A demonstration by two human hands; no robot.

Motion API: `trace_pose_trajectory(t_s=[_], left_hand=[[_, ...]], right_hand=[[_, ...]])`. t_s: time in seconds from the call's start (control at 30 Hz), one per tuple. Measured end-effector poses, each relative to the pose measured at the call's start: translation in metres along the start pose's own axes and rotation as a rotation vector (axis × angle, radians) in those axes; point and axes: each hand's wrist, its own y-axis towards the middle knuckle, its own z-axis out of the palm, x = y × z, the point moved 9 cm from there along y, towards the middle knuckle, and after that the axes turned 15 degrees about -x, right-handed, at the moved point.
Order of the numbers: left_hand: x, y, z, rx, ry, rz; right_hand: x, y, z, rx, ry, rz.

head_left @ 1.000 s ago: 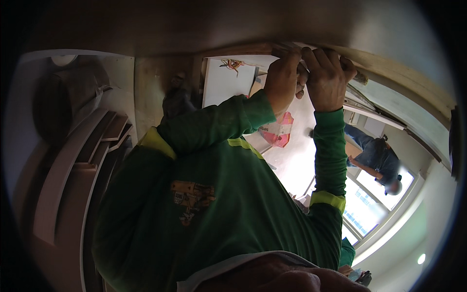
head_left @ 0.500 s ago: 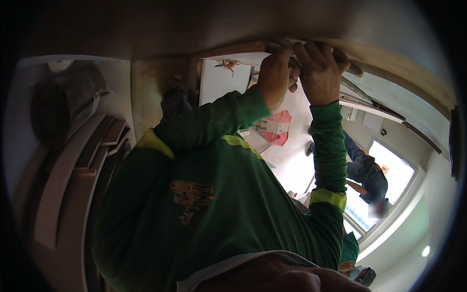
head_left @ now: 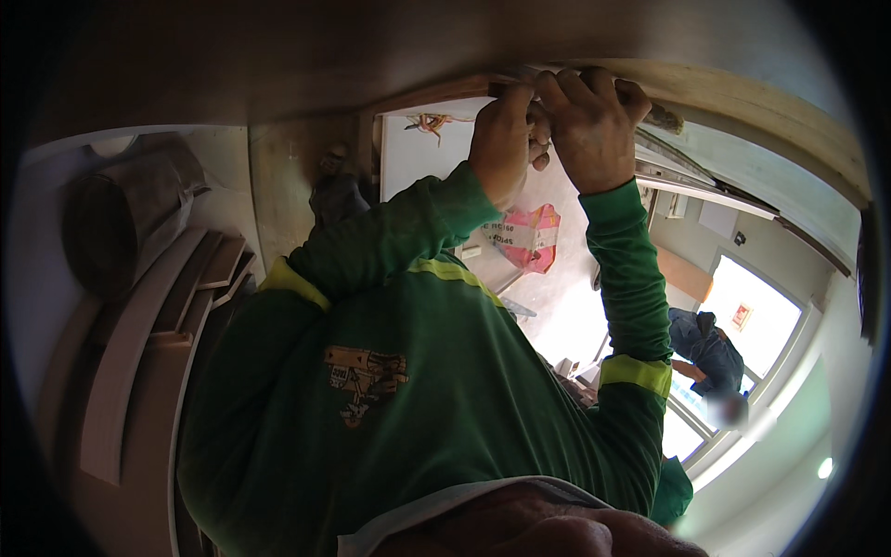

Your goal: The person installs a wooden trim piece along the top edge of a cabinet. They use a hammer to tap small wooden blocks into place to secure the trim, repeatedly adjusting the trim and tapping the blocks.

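Note:
My left hand [head_left: 501, 139] and my right hand [head_left: 591, 125] are raised close together at a wooden edge strip [head_left: 729, 88] beneath a dark board surface [head_left: 334, 51] at the top. The left fingers are curled, and what they hold is hidden. My right hand is closed, with bent fingers reaching over the edge; what lies under them cannot be made out. Just right of its knuckles a small brownish piece [head_left: 665, 118] sticks out along the strip. Below that, a long thin rail [head_left: 687, 167] runs diagonally toward the right.
Stacked boards [head_left: 139, 353] and a dark cylinder [head_left: 111, 227] stand at left. A co-worker [head_left: 701, 353] bends near a bright window [head_left: 756, 297] at right. Beyond my hands are orange wires [head_left: 432, 123], a pink printed package [head_left: 531, 239] and a white panel [head_left: 413, 158].
Both my hands have shifted slightly up and left along the edge, still closed. The co-worker has moved lower in the picture and bent over further.

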Motion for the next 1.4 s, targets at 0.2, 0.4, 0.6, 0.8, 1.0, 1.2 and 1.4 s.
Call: trace_pose_trajectory(t_s=[0.2,0.4,0.6,0.8,1.0,1.2,1.4], left_hand=[[0.003,0.0,-0.007,-0.042,-0.058,-0.089],[-0.009,-0.009,-0.007,-0.033,0.033,-0.077],[-0.05,-0.035,-0.056,0.101,0.457,0.119],[-0.109,-0.057,-0.051,0.096,0.935,0.971],[-0.099,-0.046,-0.005,0.124,1.463,1.155],[-0.1,-0.038,-0.019,-0.074,1.522,1.377],[-0.102,-0.042,-0.023,-0.21,1.568,1.289]], right_hand=[[0.01,-0.001,0.01,0.02,-0.055,-0.028],[0.009,0.003,0.004,-0.022,-0.003,0.045],[-0.012,-0.013,-0.037,-0.14,-0.094,0.282],[-0.027,-0.084,-0.063,-0.311,0.283,0.786],[-0.004,-0.178,-0.046,-0.29,0.452,0.995],[0.017,-0.246,-0.034,-0.296,0.639,1.184],[0.028,-0.271,-0.012,-0.342,0.835,1.316]])
